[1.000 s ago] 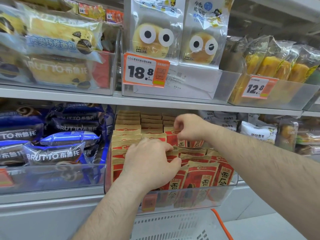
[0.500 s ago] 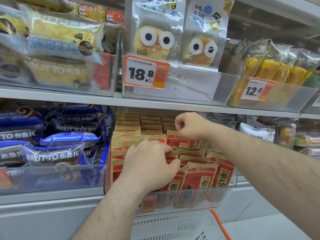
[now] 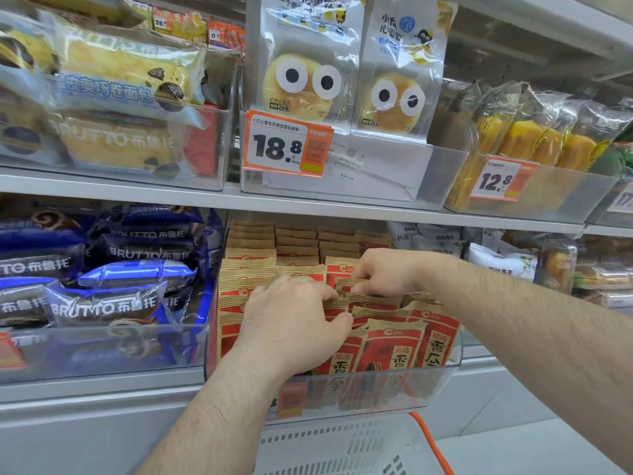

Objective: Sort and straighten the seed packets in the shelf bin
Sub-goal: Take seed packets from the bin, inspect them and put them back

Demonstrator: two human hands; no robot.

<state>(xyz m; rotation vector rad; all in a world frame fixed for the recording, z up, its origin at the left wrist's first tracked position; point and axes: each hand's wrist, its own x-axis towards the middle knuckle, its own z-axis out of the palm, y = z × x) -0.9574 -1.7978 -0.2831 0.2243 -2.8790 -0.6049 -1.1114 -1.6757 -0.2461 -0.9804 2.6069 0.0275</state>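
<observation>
Below the shelf edge (image 3: 308,209), a clear bin (image 3: 442,375) holds rows of red-and-tan seed packets (image 3: 394,351), upright at the back of the bin, leaning at its front right. Over the bin's middle, the left hand (image 3: 294,323) lies on packet tops, fingers (image 3: 318,293) curled, thumb pinching one packet's edge. Deeper in the bin, the right hand (image 3: 387,272) pinches a packet top with bent fingers.

Left hand (image 3: 294,323) and right hand (image 3: 387,272) pinch seed packets (image 3: 394,351) tops in clear bin (image 3: 442,382).
</observation>
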